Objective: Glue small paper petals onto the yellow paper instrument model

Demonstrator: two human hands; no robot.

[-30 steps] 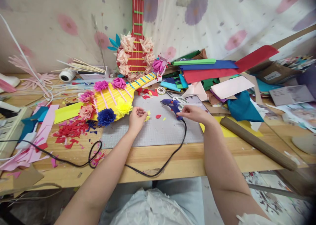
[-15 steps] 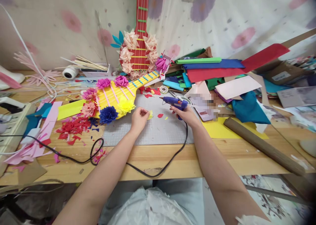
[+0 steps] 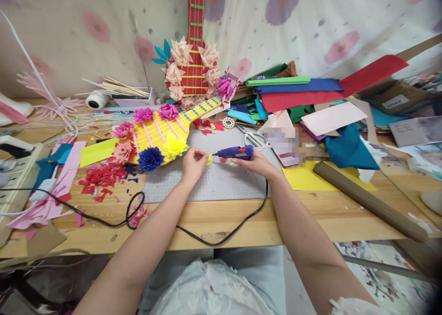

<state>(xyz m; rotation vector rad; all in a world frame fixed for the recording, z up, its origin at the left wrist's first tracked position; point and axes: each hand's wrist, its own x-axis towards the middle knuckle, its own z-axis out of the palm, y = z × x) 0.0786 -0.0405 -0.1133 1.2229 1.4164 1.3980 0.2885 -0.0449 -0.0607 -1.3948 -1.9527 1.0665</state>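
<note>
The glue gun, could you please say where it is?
In the head view, the glue gun is right of centre, in the right hand, its nozzle by the yellow piece in the left hand.

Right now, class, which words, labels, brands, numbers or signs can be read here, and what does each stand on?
None can be read with certainty.
White label on the brown package: dark lettering, too blurred.
Grey panel at right: dark marks, too blurred.
Phone: partly pixelated, unreadable.
Glue gun: any marking is too small.
</note>
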